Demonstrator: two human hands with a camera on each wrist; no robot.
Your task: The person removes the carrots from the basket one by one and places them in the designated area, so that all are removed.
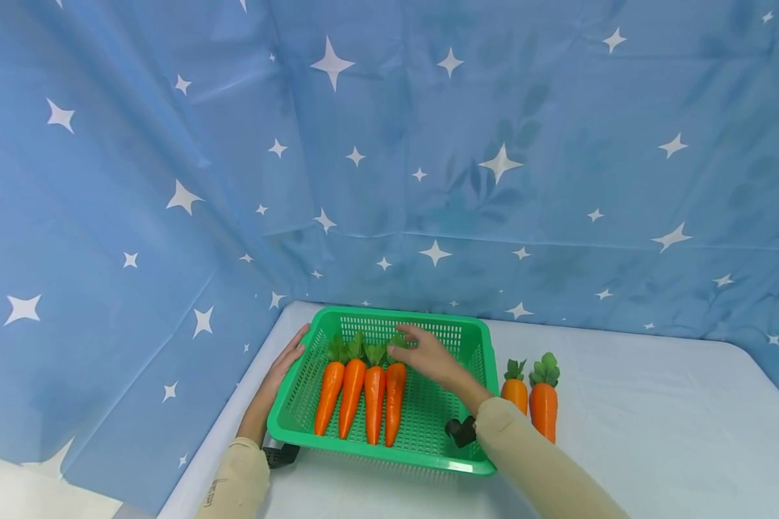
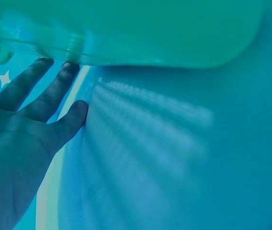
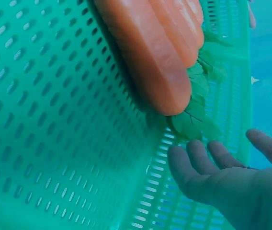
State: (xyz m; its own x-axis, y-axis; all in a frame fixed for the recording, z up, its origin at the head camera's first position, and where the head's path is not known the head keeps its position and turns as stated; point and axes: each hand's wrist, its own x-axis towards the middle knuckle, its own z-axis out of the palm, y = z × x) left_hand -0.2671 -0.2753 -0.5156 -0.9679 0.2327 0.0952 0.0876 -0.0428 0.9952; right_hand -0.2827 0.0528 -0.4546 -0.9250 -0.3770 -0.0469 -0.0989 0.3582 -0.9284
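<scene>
A green slotted plastic basket (image 1: 422, 411) holds several orange carrots (image 1: 353, 389) with green leafy tops, laid side by side in its left half. My left hand (image 1: 282, 371) lies along the outside of the basket's left wall with its fingers extended. In the left wrist view, the fingertips (image 2: 70, 68) reach up to the basket's underside edge. Over the basket, my right hand (image 1: 428, 357) hovers at the leaves of the rightmost carrot (image 1: 395, 396). The right wrist view shows its fingers (image 3: 179, 163) spread beside those leaves (image 3: 193, 124), holding nothing.
Right of the basket, two more carrots, one (image 1: 515, 393) partly hidden by the right sleeve and another (image 1: 544, 407), lie on the white table (image 1: 656, 418). A blue curtain (image 1: 396, 202) with white stars hangs behind and to the left.
</scene>
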